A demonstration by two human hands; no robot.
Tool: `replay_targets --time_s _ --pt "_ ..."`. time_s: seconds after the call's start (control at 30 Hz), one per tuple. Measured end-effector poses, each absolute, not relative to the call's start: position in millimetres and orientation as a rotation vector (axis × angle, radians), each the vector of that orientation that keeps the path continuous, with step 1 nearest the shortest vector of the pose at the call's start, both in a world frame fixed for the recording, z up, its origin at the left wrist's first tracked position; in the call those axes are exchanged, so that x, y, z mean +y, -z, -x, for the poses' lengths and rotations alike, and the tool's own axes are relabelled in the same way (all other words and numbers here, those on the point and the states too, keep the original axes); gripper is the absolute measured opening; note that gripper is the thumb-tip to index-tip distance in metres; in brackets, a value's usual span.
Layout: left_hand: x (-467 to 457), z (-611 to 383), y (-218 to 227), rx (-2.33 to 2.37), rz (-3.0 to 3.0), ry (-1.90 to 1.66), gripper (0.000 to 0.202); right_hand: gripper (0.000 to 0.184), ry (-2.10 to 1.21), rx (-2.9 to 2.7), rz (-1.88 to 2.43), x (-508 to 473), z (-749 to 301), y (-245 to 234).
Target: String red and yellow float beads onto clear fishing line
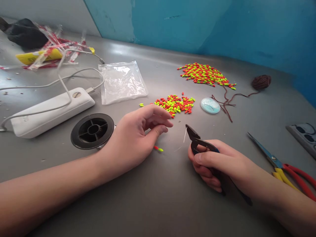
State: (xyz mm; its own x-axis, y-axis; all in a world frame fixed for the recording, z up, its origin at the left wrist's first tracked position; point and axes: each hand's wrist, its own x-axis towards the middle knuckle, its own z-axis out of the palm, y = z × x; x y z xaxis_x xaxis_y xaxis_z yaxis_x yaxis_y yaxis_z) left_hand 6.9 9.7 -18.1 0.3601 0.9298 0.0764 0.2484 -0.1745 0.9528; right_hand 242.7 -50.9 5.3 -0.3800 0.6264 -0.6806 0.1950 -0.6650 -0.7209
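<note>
Small side cutters [195, 140] are gripped in the curled right hand [217, 164], nothing is seen held by the half-open left hand [133, 140], and orange-and-green beads [158, 148] lie just beside it, with two bead heaps [175, 105] remaining farther off.

The left hand [133, 140] lies low with bent fingers, and the right hand [217, 158] curls tight.

Bare left hand [129, 143], bare right hand [222, 163]
</note>
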Motion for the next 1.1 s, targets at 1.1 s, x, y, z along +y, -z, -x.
replay_targets --time_s 1.1 --pt "13.0 -4.8 13.5 1.117 -1.784 -0.765 0.03 0.026 -2.124 -1.08 1.514 -50.3 -243.5 -3.3"
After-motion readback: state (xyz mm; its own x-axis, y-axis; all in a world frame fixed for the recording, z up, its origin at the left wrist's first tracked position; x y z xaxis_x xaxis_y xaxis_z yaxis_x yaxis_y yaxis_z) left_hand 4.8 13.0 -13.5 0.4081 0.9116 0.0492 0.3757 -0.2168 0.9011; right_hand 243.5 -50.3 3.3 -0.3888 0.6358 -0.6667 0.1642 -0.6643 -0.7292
